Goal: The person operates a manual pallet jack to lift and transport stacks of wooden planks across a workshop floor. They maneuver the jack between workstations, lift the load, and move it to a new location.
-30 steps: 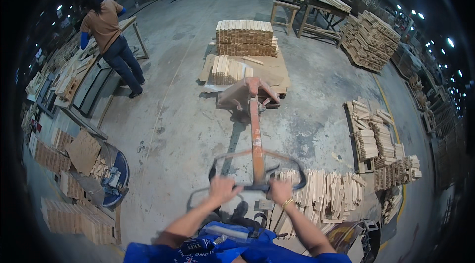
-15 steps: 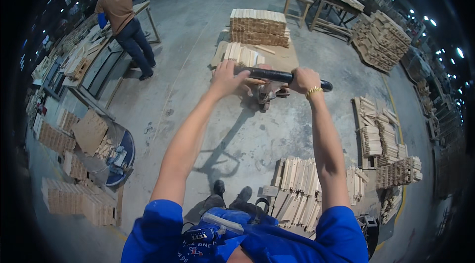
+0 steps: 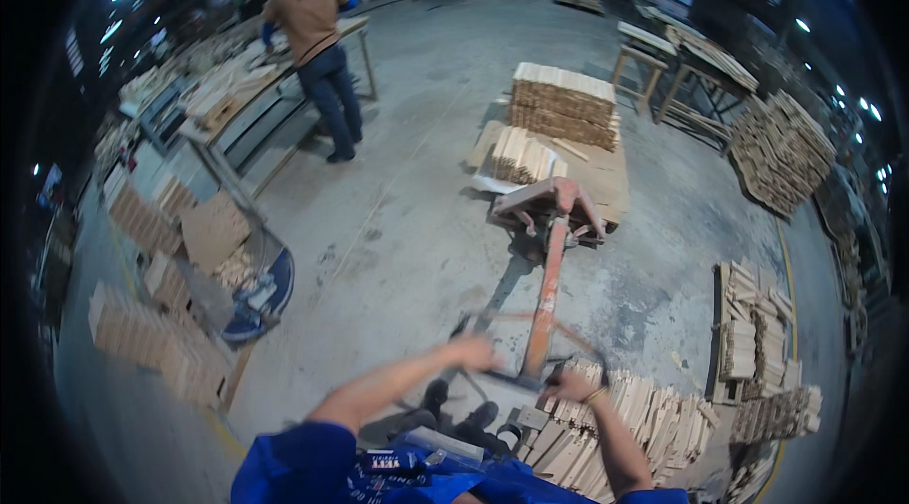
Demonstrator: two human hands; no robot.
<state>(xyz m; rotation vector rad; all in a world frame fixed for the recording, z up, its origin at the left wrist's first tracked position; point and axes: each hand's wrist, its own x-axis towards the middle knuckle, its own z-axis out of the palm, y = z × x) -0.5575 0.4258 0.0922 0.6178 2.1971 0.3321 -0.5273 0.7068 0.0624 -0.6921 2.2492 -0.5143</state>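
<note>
A pallet jack with a worn orange-red shaft stands in front of me, its shaft tilted down toward my body. My left hand, smeared by motion, is closed on the left part of its black handle. On the handle's right part, my right hand is closed as well, a gold band at the wrist. The jack's body meets a load base topped with a brown board. On that board sit a tall stack of wooden strips and a lower pile of pale strips.
Loose wooden strips lie close by my right side, with more wood piles beyond. Stacked wood and a blue round-edged object are at left. A person stands at a workbench far left.
Both hands have come down toward my body, pulling the handle low, so the orange shaft now shows. The view has shifted, and the loaded board appears farther right and lower.
</note>
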